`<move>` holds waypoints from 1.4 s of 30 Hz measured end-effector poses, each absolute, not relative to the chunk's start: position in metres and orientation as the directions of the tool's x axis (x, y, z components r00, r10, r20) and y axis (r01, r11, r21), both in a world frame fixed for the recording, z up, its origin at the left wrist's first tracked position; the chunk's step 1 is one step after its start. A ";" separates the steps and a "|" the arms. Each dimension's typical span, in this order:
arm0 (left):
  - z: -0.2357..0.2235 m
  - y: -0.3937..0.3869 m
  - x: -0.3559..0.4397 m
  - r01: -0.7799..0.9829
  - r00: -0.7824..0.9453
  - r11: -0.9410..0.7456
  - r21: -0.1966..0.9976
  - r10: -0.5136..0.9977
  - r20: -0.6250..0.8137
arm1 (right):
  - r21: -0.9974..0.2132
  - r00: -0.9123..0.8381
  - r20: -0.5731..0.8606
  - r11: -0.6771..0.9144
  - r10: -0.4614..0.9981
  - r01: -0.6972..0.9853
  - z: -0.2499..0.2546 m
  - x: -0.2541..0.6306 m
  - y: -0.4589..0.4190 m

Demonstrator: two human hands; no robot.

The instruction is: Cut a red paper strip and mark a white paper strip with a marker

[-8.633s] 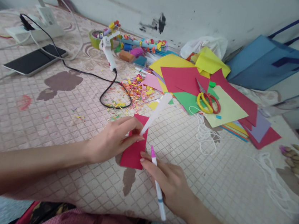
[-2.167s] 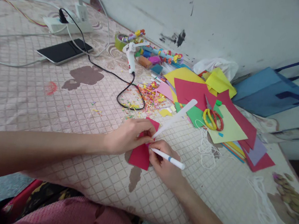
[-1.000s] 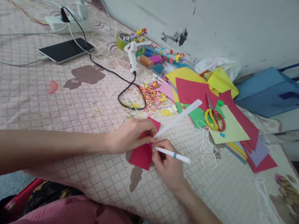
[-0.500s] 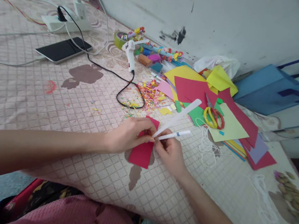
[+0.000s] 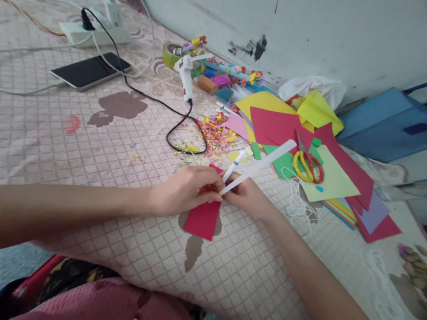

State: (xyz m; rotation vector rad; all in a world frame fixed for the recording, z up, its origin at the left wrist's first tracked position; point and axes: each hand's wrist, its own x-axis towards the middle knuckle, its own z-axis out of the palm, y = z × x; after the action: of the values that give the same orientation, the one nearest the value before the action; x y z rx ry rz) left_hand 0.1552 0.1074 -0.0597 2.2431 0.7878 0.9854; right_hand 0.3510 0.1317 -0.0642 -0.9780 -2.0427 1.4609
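A narrow piece of red paper (image 5: 202, 221) lies on the quilted cloth under my hands. My left hand (image 5: 189, 190) reaches over it, thumb and forefinger pinched on the near end of a pale, see-through ruler-like strip (image 5: 261, 165). That strip slants up to the right, above the cloth. Close against those fingertips, my right hand (image 5: 246, 194) is closed around a white pen (image 5: 233, 166) with a blue band. The pen stands tilted, its banded end up; its lower end is hidden by the fingers.
Behind my hands lie paper scraps (image 5: 216, 132) and a white glue gun (image 5: 186, 77) with a black cord. Scissors (image 5: 307, 166) rest on coloured sheets (image 5: 278, 129) at right, near white string (image 5: 297, 203). A phone (image 5: 92, 72) and power strip (image 5: 92, 33) are at left.
The pen has swung from pointing right to pointing up, across to the left side of the strip. My right hand has turned and shifted slightly up; my left hand has stayed in place.
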 end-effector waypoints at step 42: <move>-0.062 0.109 0.155 0.279 0.558 -0.693 0.664 0.680 0.475 | -0.867 -0.917 -0.226 0.361 0.327 0.343 -0.060 0.341 0.185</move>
State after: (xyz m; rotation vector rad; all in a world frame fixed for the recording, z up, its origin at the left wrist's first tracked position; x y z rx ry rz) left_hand 0.1551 0.1086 -0.0624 2.2681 0.7689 1.0075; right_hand 0.3411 0.1846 -0.0603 -0.6409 -2.6037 1.6653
